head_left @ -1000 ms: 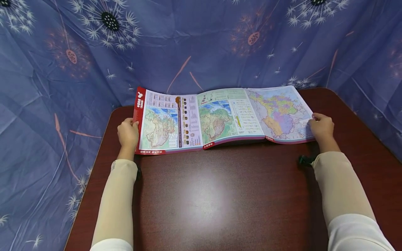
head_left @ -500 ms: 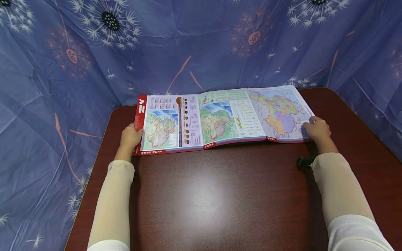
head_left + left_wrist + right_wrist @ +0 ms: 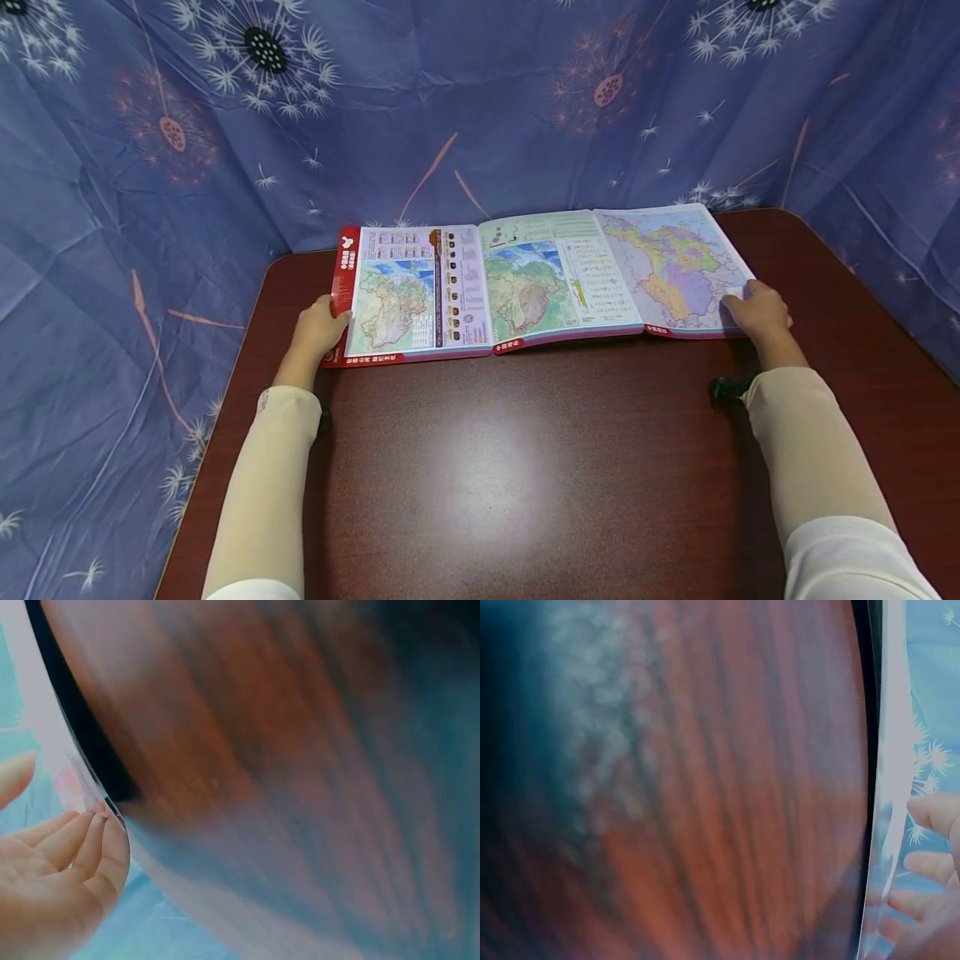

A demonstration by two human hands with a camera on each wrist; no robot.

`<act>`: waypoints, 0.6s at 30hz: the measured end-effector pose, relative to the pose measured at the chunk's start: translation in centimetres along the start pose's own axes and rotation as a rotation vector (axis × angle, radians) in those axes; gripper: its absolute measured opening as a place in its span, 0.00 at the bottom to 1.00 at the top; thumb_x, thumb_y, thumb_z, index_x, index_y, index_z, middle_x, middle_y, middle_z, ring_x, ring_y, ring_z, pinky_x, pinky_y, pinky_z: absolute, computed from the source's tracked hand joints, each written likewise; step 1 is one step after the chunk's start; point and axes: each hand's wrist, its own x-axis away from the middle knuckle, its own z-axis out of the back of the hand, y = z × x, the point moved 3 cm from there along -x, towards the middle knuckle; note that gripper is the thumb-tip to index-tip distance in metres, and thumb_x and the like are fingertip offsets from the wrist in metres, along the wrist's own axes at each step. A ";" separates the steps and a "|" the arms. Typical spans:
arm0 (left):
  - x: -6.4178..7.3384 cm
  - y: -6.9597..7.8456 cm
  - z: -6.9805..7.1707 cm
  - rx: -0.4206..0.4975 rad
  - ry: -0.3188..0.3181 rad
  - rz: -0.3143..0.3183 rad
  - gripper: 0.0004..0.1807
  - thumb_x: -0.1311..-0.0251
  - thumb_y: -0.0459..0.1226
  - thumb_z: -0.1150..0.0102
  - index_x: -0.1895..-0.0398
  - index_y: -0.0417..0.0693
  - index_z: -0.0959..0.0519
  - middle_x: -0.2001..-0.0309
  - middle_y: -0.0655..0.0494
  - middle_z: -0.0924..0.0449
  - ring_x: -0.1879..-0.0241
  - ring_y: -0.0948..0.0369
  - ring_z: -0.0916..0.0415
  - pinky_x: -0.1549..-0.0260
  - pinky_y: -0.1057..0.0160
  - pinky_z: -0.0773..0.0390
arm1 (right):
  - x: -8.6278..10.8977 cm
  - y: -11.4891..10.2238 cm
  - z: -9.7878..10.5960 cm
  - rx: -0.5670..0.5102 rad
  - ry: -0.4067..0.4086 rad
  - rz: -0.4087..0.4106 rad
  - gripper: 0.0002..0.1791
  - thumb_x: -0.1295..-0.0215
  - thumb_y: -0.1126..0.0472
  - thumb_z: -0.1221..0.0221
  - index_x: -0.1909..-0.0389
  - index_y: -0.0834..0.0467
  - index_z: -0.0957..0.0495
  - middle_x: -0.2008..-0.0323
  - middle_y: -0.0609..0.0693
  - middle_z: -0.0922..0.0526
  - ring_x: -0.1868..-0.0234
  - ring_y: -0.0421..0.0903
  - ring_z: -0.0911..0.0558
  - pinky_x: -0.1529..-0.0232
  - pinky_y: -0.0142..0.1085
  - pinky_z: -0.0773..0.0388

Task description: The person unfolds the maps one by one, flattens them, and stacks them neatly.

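A long fold-out map (image 3: 525, 287) lies across the back of the table, with three panels showing, printed maps on each and a red strip down its left end. Its front edge looks layered, and the middle panel bulges up slightly. My left hand (image 3: 318, 329) grips the left end, thumb over the red strip. In the left wrist view, the fingertips (image 3: 97, 817) meet the map's edge. At the opposite end, my right hand (image 3: 761, 312) holds the front right corner with its thumb on top. The right wrist view shows part of that hand beside the white map edge (image 3: 889, 765).
Beneath the map is a dark reddish-brown table (image 3: 487, 467) with rounded back corners and a bright reflection in front. A blue dandelion-print cloth (image 3: 480, 108) hangs close behind and along both sides. Dark wrist-camera mounts (image 3: 726, 390) stick out at the wrists.
The map's left end has come down flatter and shifted slightly right. My left hand has moved a little toward me, then right. The right hand has slid slightly inward on its corner.
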 end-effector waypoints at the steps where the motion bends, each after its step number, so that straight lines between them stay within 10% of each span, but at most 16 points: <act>1: 0.0 0.1 0.0 -0.009 -0.014 -0.012 0.33 0.36 0.41 0.55 0.35 0.31 0.50 0.43 0.30 0.40 0.47 0.41 0.38 0.48 0.43 0.37 | 0.0 0.0 0.0 0.010 0.013 0.014 0.38 0.36 0.48 0.58 0.36 0.73 0.54 0.42 0.75 0.48 0.44 0.72 0.48 0.46 0.63 0.55; 9: 0.2 0.2 -0.3 -0.103 -0.073 -0.133 0.36 0.37 0.42 0.54 0.33 0.32 0.55 0.37 0.29 0.52 0.40 0.35 0.52 0.44 0.40 0.46 | 0.7 -3.9 -0.6 0.011 0.100 0.355 0.34 0.34 0.50 0.56 0.36 0.70 0.48 0.38 0.73 0.50 0.37 0.67 0.53 0.44 0.64 0.59; 18: 2.1 2.0 -2.1 -0.254 -0.166 -0.443 0.40 0.45 0.50 0.44 0.34 0.38 0.45 0.33 0.38 0.53 0.37 0.39 0.57 0.45 0.36 0.52 | 4.0 -8.5 -2.9 0.020 -0.242 0.748 0.47 0.49 0.51 0.35 0.34 0.66 0.48 0.35 0.70 0.53 0.35 0.64 0.55 0.41 0.60 0.56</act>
